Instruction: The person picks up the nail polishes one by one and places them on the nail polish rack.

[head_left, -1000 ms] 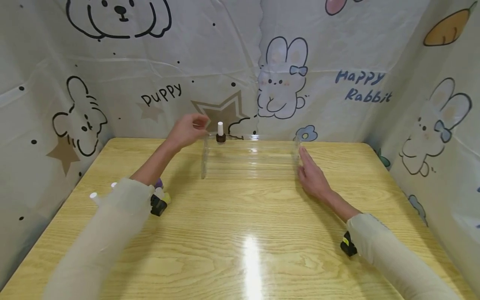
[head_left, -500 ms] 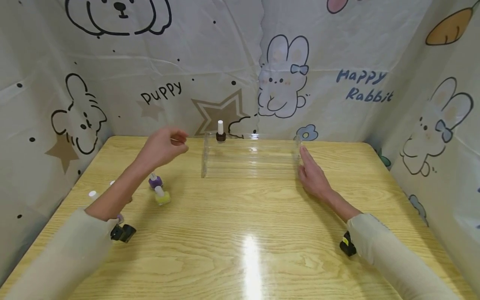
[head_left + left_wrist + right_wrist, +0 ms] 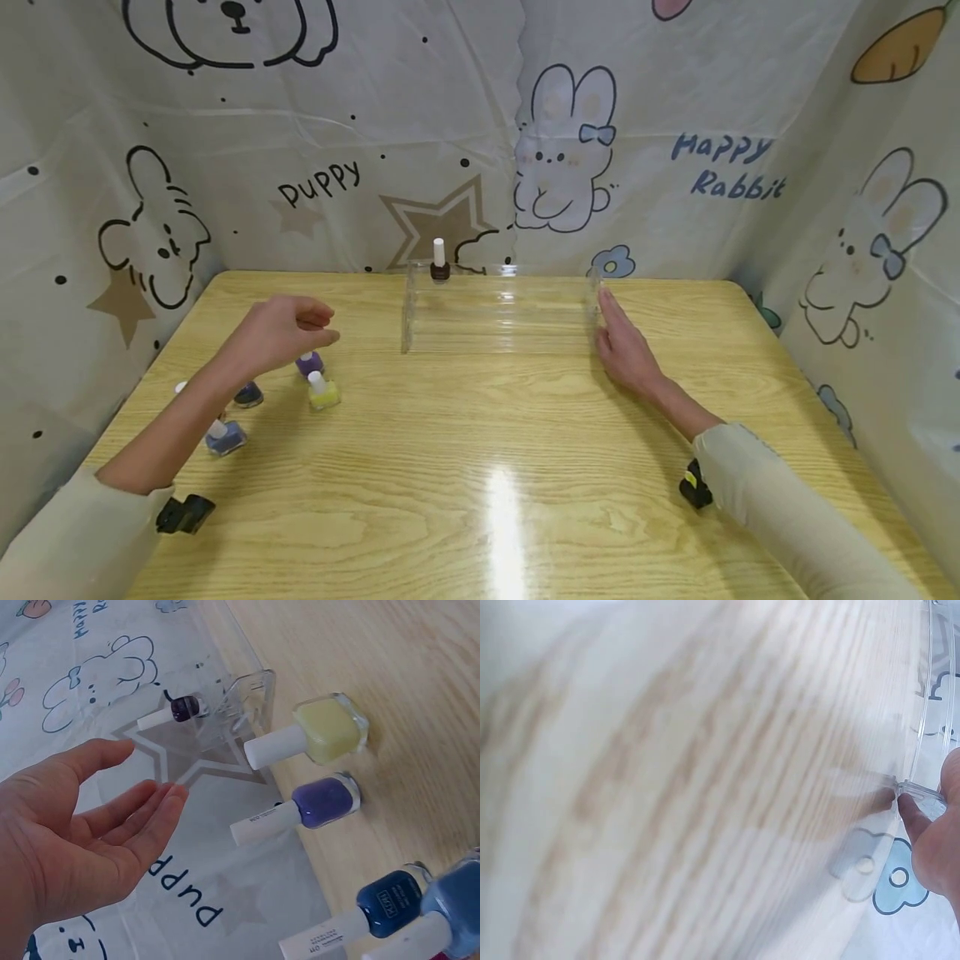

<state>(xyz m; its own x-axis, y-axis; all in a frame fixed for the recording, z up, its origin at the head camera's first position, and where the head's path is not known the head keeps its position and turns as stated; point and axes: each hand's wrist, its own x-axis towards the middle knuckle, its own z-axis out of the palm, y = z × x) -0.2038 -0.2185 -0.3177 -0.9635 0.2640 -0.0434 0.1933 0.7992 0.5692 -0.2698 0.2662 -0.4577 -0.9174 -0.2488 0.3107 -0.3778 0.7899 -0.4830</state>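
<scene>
My left hand hovers over the left side of the table, fingers loosely bent and holding nothing. Below and beside it stand nail polish bottles with white caps: a purple bottle, a yellow bottle, a dark blue bottle and a light blue bottle. A clear stepped display rack sits at the back, with a dark nail polish bottle upright on its top tier, at the left. At the rack's right end, my right hand rests against the side panel with its fingers extended.
Another white cap shows behind my left forearm, its bottle hidden. The wood-grain table ends at a printed cloth backdrop, which also covers both sides.
My left hand has moved from the rack's left end back and down to the left, over the bottles. The right hand stays at the rack, and the dark bottle stays on the top tier.
</scene>
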